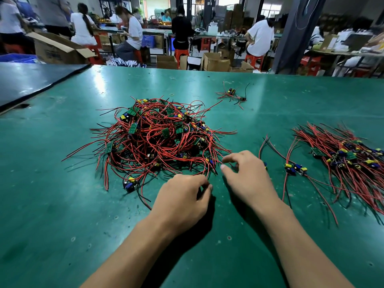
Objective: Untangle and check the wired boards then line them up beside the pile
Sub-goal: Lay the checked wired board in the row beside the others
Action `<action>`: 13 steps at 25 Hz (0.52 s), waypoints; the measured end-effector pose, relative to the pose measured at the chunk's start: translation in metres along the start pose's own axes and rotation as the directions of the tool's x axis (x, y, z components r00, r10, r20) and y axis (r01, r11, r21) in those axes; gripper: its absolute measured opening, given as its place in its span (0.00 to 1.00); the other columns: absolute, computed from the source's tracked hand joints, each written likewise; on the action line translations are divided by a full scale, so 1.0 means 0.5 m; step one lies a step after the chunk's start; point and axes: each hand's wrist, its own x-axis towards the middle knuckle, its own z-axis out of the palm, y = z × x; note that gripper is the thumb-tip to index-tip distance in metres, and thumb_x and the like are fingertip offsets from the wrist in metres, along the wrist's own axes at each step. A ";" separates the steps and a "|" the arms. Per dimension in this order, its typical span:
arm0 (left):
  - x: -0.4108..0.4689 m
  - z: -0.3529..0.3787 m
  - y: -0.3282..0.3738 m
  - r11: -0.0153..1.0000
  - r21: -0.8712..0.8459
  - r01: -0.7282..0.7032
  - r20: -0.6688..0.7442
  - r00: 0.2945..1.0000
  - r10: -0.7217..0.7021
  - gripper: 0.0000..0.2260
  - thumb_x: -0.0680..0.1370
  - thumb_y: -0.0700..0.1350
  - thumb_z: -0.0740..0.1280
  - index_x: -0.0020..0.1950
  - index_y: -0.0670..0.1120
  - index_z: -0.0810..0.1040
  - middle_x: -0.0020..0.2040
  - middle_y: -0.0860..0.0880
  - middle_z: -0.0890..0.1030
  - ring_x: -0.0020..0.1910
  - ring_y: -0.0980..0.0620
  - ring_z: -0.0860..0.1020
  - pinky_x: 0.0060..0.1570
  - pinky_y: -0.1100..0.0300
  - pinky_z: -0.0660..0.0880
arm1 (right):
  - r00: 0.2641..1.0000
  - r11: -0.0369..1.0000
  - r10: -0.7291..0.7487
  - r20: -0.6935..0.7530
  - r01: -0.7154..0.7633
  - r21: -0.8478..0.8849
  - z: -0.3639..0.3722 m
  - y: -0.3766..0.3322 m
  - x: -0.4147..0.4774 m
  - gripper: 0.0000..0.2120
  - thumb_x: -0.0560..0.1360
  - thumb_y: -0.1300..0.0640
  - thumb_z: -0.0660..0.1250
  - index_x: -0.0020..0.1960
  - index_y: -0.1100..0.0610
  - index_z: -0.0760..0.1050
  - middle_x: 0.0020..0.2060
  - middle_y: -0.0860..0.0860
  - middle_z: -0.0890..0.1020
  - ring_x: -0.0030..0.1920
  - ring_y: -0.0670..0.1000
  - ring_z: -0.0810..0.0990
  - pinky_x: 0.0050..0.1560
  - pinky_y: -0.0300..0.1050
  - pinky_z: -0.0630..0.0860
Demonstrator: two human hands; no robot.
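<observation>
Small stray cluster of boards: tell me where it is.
Head view: the small stray cluster lies on the green table, beyond and right of the tangled pile, apart from it.

The table point(62, 204) is showing a glossy green, speckled with pale scuffs, and a dark slate sheet point(31, 80) is covering its far left corner. The pile point(158, 146) is glowing with red and black wires point(153, 129), with green boards point(166, 133) and yellow and blue parts dotting it. The row point(349, 161) on the right is repeating those colours. Behind, stools point(180, 54) are showing red-orange and boxes point(216, 61) brown.
</observation>
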 end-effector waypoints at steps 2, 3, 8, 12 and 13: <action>-0.001 -0.001 0.002 0.994 0.092 0.065 -0.015 0.998 -0.064 0.13 0.78 0.55 0.62 0.44 0.47 0.77 0.37 0.49 0.81 0.40 0.45 0.78 0.40 0.52 0.75 | 0.998 0.990 0.057 0.009 -0.056 -0.127 0.005 0.006 0.000 0.13 0.77 0.47 0.68 0.59 0.49 0.82 0.57 0.55 0.80 0.60 0.59 0.76 0.62 0.51 0.74; 0.000 -0.002 0.002 0.986 0.124 0.107 -0.040 0.994 -0.103 0.13 0.78 0.56 0.61 0.43 0.47 0.77 0.37 0.50 0.81 0.41 0.45 0.78 0.41 0.52 0.75 | 0.994 0.978 0.107 -0.025 -0.110 -0.175 -0.001 0.014 0.002 0.14 0.77 0.45 0.67 0.59 0.49 0.82 0.57 0.56 0.80 0.60 0.60 0.76 0.61 0.51 0.73; 0.009 -0.015 -0.006 0.936 0.243 0.255 -0.108 0.966 -0.235 0.10 0.76 0.52 0.61 0.51 0.51 0.77 0.49 0.52 0.79 0.52 0.48 0.73 0.52 0.52 0.71 | 0.956 0.936 0.274 -0.102 -0.289 -0.199 -0.032 0.042 0.013 0.15 0.76 0.43 0.66 0.58 0.48 0.83 0.57 0.58 0.81 0.60 0.63 0.77 0.60 0.54 0.73; 0.015 -0.034 -0.019 0.866 0.346 0.361 -0.118 0.932 -0.342 0.11 0.72 0.47 0.63 0.54 0.52 0.75 0.53 0.50 0.73 0.56 0.46 0.69 0.54 0.50 0.68 | 0.956 0.930 0.275 -0.101 -0.291 -0.223 -0.032 0.033 0.009 0.15 0.77 0.43 0.66 0.57 0.48 0.83 0.57 0.58 0.81 0.61 0.63 0.76 0.59 0.54 0.71; 0.016 -0.038 -0.022 0.843 0.371 0.389 -0.113 0.920 -0.375 0.12 0.71 0.46 0.63 0.54 0.52 0.74 0.54 0.50 0.72 0.57 0.46 0.67 0.56 0.49 0.67 | 0.961 0.936 0.252 -0.110 -0.271 -0.224 -0.031 0.029 0.008 0.14 0.77 0.43 0.66 0.57 0.48 0.83 0.57 0.57 0.81 0.61 0.62 0.76 0.59 0.54 0.70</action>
